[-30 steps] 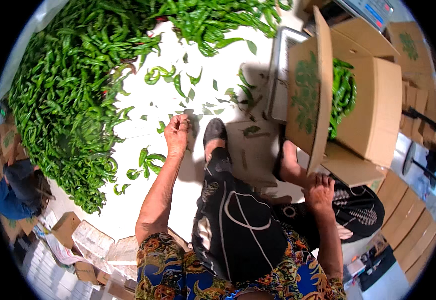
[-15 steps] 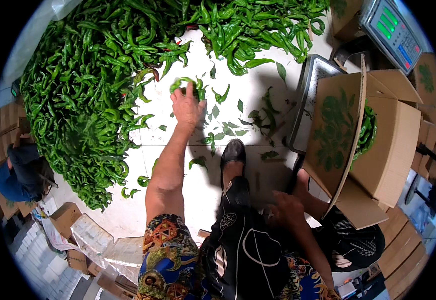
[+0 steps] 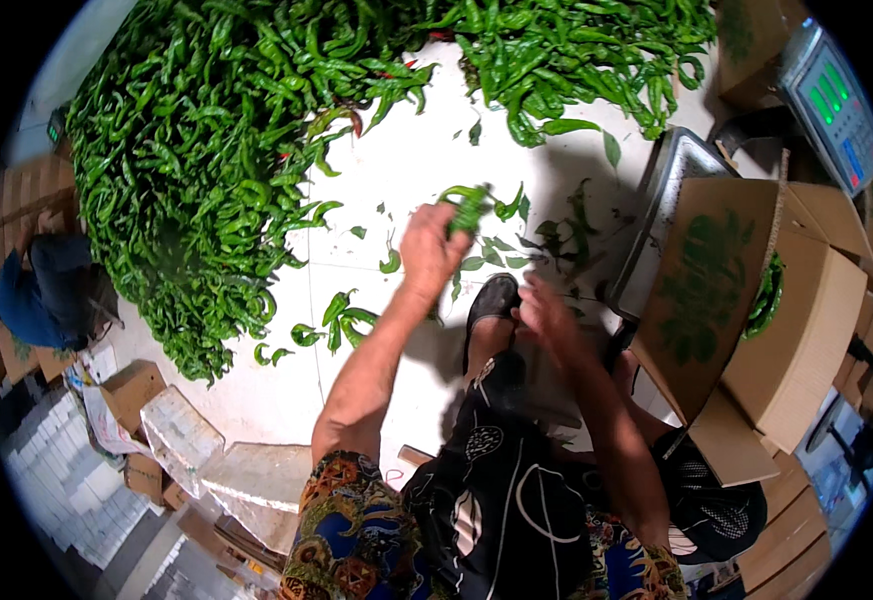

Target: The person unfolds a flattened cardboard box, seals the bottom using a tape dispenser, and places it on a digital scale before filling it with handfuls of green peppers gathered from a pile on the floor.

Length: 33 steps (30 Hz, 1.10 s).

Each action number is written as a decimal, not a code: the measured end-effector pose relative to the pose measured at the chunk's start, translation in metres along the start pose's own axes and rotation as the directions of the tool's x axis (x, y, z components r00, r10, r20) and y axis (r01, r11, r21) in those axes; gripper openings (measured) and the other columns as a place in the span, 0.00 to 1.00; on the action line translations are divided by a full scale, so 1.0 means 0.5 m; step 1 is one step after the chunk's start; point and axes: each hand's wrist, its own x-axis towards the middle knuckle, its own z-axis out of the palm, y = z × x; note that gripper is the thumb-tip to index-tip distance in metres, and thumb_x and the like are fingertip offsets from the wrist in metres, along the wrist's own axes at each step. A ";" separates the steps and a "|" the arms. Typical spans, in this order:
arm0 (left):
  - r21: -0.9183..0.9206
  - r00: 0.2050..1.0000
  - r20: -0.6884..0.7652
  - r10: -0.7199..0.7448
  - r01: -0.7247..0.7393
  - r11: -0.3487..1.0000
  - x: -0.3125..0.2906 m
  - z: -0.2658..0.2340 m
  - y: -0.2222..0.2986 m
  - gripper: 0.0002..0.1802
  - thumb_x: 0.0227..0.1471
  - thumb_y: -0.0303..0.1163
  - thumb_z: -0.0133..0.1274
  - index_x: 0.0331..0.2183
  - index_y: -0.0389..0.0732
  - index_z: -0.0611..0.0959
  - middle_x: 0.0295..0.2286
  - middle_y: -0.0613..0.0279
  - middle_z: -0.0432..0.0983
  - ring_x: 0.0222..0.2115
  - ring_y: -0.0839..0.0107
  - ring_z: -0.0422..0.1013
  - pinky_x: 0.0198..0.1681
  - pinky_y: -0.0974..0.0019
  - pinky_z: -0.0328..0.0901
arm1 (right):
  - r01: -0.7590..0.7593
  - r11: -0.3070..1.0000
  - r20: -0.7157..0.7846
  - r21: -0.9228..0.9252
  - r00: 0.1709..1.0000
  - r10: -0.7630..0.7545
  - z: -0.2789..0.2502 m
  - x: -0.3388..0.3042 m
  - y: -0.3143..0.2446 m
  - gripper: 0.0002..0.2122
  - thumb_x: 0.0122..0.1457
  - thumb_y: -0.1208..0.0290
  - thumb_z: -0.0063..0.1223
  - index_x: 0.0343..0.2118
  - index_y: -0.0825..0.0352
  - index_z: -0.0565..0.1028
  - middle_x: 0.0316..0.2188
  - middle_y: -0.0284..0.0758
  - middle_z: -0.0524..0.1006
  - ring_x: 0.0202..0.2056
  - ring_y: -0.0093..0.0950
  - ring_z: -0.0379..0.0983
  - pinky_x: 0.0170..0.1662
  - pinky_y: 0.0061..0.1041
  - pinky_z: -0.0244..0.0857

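Observation:
My left hand (image 3: 430, 250) is closed around a small bunch of green peppers (image 3: 470, 208), blurred by motion, above the white floor. Beside the shoe, my right hand (image 3: 548, 318) is held with its fingers loosely apart and nothing visible in them; it is somewhat blurred. Loose leaves and a few stray peppers (image 3: 508, 205) lie just right of the left hand. Several more peppers (image 3: 338, 318) lie on the floor left of my left forearm. A great heap of green peppers (image 3: 181, 190) spreads over the left and far side.
At the right an open cardboard box (image 3: 801, 335) with some peppers inside stands tilted beside a platform scale (image 3: 646, 230) with a lit display (image 3: 828, 95). My black shoe (image 3: 491, 300) is on the floor between the hands. Foam boxes (image 3: 181, 430) and a seated person (image 3: 46, 290) are at left.
My left hand has picked peppers up off the floor and moved right and nearer. The right hand has come forward and left, toward the shoe. The whole view has shifted slightly.

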 end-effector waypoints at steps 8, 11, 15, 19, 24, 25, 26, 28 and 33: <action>-0.154 0.939 0.194 0.285 -0.257 0.954 -0.177 0.032 0.146 0.25 0.42 0.26 0.56 0.46 0.39 0.76 0.43 0.54 0.72 0.40 0.56 0.71 0.43 0.60 0.68 | -0.258 0.661 0.253 0.704 0.962 0.106 -0.037 0.107 0.064 0.20 0.64 0.60 0.43 0.53 0.69 0.67 0.44 0.41 0.74 0.43 0.34 0.73 0.49 0.33 0.66; -0.415 0.930 0.312 0.195 -0.051 0.908 -0.198 -0.040 0.140 0.24 0.48 0.25 0.53 0.50 0.39 0.73 0.48 0.51 0.71 0.45 0.61 0.71 0.50 0.64 0.63 | -0.195 0.843 0.332 0.501 0.943 0.021 0.023 0.034 -0.001 0.18 0.62 0.64 0.44 0.52 0.69 0.67 0.43 0.41 0.75 0.44 0.36 0.73 0.50 0.35 0.66; -0.748 0.862 0.472 -0.185 0.503 0.433 -0.230 0.009 0.121 0.17 0.50 0.19 0.50 0.44 0.39 0.76 0.43 0.59 0.72 0.38 0.72 0.70 0.44 0.72 0.64 | -0.497 0.687 0.601 0.530 0.792 0.108 -0.031 0.073 0.054 0.17 0.61 0.66 0.46 0.51 0.68 0.68 0.43 0.41 0.75 0.44 0.36 0.73 0.49 0.36 0.67; -0.545 0.944 0.162 -0.289 0.329 0.771 -0.265 -0.010 0.101 0.16 0.50 0.20 0.50 0.44 0.39 0.75 0.40 0.59 0.70 0.41 0.71 0.68 0.41 0.72 0.66 | -0.443 0.766 0.488 0.466 0.851 0.194 -0.040 0.076 0.080 0.16 0.58 0.70 0.52 0.48 0.65 0.69 0.38 0.35 0.75 0.37 0.29 0.73 0.43 0.29 0.69; 0.221 0.929 -0.234 -0.287 0.339 0.915 -0.352 -0.109 -0.182 0.44 0.37 0.25 0.61 0.58 0.37 0.63 0.51 0.42 0.61 0.53 0.48 0.56 0.58 0.53 0.53 | -0.340 0.863 0.308 0.374 0.923 0.230 -0.062 0.033 0.064 0.16 0.55 0.76 0.54 0.48 0.63 0.70 0.37 0.33 0.75 0.37 0.26 0.73 0.43 0.26 0.69; 0.267 0.906 -0.201 -0.371 0.416 0.870 -0.350 -0.125 -0.217 0.52 0.33 0.26 0.64 0.60 0.40 0.58 0.54 0.36 0.56 0.54 0.44 0.56 0.58 0.51 0.53 | -0.283 0.899 0.272 0.335 0.942 0.195 -0.071 0.021 0.057 0.16 0.55 0.77 0.54 0.48 0.64 0.70 0.37 0.33 0.75 0.38 0.26 0.73 0.43 0.26 0.69; 0.353 0.884 -0.183 -0.430 0.468 0.811 -0.359 -0.146 -0.253 0.56 0.31 0.28 0.67 0.61 0.42 0.56 0.55 0.35 0.54 0.54 0.42 0.55 0.58 0.50 0.53 | -0.226 0.941 0.268 0.253 0.951 0.156 -0.054 0.007 0.040 0.16 0.55 0.77 0.54 0.47 0.64 0.70 0.37 0.33 0.75 0.38 0.26 0.73 0.44 0.27 0.69; 0.386 0.814 -0.132 -0.566 0.568 0.727 -0.396 -0.181 -0.301 0.55 0.33 0.32 0.68 0.61 0.45 0.57 0.52 0.38 0.58 0.53 0.44 0.57 0.57 0.49 0.55 | -0.174 0.971 0.306 0.162 0.945 0.118 -0.029 0.003 0.050 0.15 0.55 0.77 0.54 0.47 0.65 0.71 0.37 0.33 0.75 0.39 0.26 0.74 0.45 0.27 0.69; 0.260 0.789 -0.158 -0.594 0.614 0.746 -0.408 -0.138 -0.352 0.39 0.37 0.32 0.64 0.53 0.46 0.69 0.43 0.46 0.66 0.44 0.50 0.64 0.50 0.54 0.62 | -0.294 0.934 0.319 0.203 0.922 0.221 -0.022 0.025 0.058 0.13 0.55 0.78 0.54 0.45 0.67 0.72 0.36 0.33 0.76 0.38 0.26 0.74 0.45 0.25 0.68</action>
